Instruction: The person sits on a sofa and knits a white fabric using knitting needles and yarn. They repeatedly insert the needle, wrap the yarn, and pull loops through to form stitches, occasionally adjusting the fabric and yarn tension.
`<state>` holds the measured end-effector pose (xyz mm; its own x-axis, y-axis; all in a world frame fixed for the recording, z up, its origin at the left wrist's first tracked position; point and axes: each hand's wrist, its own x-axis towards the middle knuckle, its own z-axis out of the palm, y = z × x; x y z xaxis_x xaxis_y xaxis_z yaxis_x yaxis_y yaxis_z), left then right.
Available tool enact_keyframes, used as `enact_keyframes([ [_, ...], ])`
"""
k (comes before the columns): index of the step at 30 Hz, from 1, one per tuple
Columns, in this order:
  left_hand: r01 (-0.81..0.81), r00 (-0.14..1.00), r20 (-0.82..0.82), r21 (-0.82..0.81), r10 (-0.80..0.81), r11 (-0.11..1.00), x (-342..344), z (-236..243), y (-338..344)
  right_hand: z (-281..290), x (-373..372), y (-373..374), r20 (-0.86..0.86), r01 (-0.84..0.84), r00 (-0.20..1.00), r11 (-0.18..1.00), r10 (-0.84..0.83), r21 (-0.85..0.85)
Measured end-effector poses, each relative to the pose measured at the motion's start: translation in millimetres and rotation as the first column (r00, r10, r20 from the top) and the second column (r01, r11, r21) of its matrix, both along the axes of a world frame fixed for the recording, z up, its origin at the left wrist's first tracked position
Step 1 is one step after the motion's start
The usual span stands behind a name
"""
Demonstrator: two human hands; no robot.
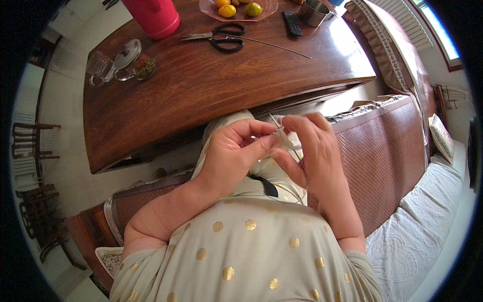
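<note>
Above my lap, my left hand (pixel 234 146) pinches a thin knitting needle (pixel 274 120) with a small pale piece of knitting (pixel 285 139) on it. Close by on the right, my right hand (pixel 317 146) curls around the other side of the piece. Motion smears its fingers, and what lies between them is hidden. The needle's tip pokes up between the two hands. A thin pale strand (pixel 302 183) hangs from under my right hand toward my lap.
Beyond my knees stands a wooden table (pixel 201 95). It bears black-handled scissors (pixel 227 45), a thin metal rod (pixel 282 48), a red pitcher (pixel 156 17), lidded glassware (pixel 132 60), a fruit plate (pixel 241 15), a remote (pixel 292 23) and a metal mug (pixel 314 14). A woven seat mat (pixel 382 156) lies right.
</note>
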<state>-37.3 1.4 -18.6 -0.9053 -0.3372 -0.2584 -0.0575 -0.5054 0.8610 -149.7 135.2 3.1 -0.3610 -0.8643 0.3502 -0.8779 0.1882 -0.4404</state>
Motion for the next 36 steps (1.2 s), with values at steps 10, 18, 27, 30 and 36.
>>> enact_keyframes([
  [10,-0.034,0.995,0.092,-0.084,0.042,0.996,-3.0,7.4,-9.0,-13.8,-20.0,6.9,-0.024,-0.063,0.998,0.984,0.06,-0.169],
  [18,-0.067,0.998,0.006,-0.1,0.068,0.993,-11.3,-1.5,-7.6,-20.2,-21.7,16.7,0.235,-0.057,0.966,0.978,0.104,-0.202],
  [27,0.186,0.976,0.094,0.106,-0.196,0.977,-6.0,10.1,-13.0,-18.7,-17.0,16.2,0.174,-0.065,0.979,0.973,0.105,-0.222],
  [30,0.166,0.977,0.103,0.175,-0.186,0.97,-7.1,9.2,-11.5,-19.3,-10.6,19.1,0.132,0.038,0.991,0.982,-0.013,-0.187],
  [36,0.164,0.981,0.044,0.323,-0.188,0.932,-8.0,10.7,-12.8,-15.3,-8.9,26.0,0.125,-0.018,0.991,0.984,0.041,-0.178],
])
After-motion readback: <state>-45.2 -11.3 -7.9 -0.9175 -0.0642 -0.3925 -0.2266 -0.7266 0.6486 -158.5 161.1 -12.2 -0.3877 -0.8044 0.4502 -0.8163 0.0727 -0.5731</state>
